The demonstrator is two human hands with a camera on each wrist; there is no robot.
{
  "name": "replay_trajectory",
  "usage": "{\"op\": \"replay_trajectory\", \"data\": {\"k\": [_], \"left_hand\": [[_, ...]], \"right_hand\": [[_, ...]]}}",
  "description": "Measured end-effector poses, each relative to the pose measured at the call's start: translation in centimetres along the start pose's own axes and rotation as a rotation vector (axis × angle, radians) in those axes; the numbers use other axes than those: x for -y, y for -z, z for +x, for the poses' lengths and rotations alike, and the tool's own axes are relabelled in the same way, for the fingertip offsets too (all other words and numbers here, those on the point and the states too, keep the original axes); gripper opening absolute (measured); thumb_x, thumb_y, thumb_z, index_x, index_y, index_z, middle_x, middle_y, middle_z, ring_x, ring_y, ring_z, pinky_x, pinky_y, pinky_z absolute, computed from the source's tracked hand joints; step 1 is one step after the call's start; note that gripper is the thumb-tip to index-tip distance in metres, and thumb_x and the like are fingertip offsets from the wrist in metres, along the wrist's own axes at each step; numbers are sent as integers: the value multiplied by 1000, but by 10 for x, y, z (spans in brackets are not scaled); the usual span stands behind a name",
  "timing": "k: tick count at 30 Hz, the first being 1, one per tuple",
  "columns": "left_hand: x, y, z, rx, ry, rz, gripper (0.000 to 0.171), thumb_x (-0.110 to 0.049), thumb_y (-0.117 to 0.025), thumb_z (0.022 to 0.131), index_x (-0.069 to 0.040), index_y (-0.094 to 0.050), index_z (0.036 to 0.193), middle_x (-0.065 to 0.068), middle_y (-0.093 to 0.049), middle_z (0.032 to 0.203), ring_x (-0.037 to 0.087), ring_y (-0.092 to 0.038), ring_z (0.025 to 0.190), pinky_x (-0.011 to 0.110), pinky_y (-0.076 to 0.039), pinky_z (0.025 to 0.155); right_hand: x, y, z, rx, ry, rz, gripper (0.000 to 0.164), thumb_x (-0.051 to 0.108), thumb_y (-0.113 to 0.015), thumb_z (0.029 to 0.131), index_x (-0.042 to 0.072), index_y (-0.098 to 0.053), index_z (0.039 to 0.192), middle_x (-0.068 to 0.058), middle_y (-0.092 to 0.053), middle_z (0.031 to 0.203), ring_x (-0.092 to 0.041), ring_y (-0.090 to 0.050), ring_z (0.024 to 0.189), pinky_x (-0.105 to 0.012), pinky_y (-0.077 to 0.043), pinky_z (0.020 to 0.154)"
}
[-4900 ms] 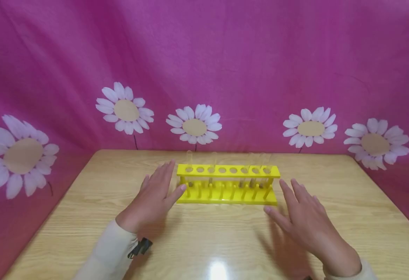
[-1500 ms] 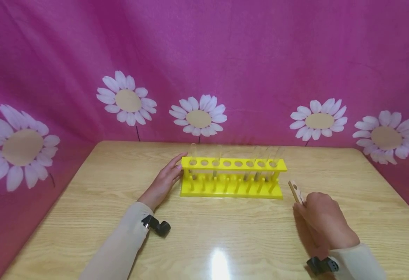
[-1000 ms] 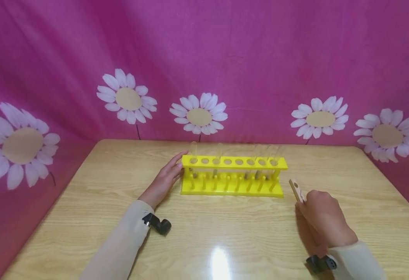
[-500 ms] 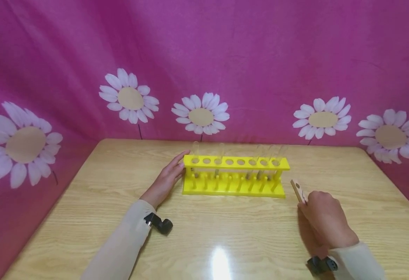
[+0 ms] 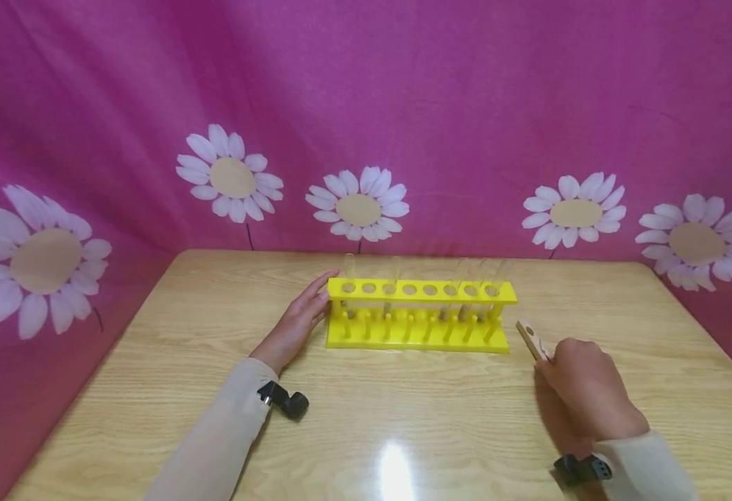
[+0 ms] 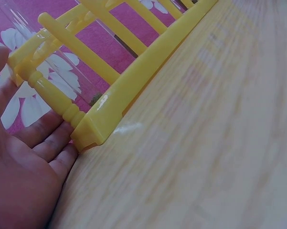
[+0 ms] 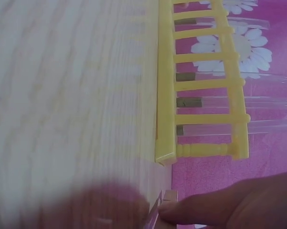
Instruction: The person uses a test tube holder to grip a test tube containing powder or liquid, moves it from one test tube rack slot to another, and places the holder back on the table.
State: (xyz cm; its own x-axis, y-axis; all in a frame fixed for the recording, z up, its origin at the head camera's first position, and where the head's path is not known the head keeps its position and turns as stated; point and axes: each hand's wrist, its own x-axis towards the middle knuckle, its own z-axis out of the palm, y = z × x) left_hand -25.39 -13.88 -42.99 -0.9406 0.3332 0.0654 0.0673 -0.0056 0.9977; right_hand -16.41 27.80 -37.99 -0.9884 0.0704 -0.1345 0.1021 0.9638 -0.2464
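Note:
A yellow test tube rack [image 5: 419, 342] stands on the table, holding several clear test tubes [image 7: 272, 126] with dark matter at their bottoms. My left hand [image 5: 293, 323] lies at the rack's left end. Its fingers are mostly straight and touch the end post and base, as the left wrist view shows; the thumb is near the top plate. To the right of the rack and apart from it, my right hand [image 5: 591, 386] grips a wooden test tube holder [image 5: 531, 341]. The holder's notched end points towards the rack; its rear part is hidden in the fist.
The wooden table [image 5: 316, 445] reaches back to a magenta cloth [image 5: 454, 104] printed with white daisies. Several rack holes in the middle have no tubes. Black devices [image 5: 287, 402] are strapped at both cuffs.
Both hands were spread flat beside the rack at first; since then the left has come against its end and the right has taken the test tube holder. Over the last second almost nothing moves.

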Motion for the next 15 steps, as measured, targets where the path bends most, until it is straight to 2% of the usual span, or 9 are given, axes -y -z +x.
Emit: {"op": "replay_trajectory", "data": {"k": [6,10,15], "left_hand": [[1,0,-3,8,-7,-7,50,-43,-43,102,-33,-35,149,-9,-28,155,18,-29,141,42,-25,116],[1,1,-3,9,-23,-12,50,-43,-43,102,-30,-34,150,-7,-28,156,20,-30,141,43,-25,116],[1,1,-1,19,-24,-22,49,-42,-43,102,-32,-35,149,-5,-27,156,20,-30,141,43,-24,116]], "right_hand": [[1,1,-1,16,-20,23,27,20,-65,90,-4,-66,76,-6,-51,60,-20,-45,53,-28,-39,45],[2,2,-1,4,-19,18,27,20,-65,90,-3,-67,77,-6,-51,60,-19,-45,54,-28,-38,45],[2,6,0,10,-30,15,28,21,-64,90,-3,-69,78,-6,-52,61,-20,-47,55,-28,-38,46]]}}
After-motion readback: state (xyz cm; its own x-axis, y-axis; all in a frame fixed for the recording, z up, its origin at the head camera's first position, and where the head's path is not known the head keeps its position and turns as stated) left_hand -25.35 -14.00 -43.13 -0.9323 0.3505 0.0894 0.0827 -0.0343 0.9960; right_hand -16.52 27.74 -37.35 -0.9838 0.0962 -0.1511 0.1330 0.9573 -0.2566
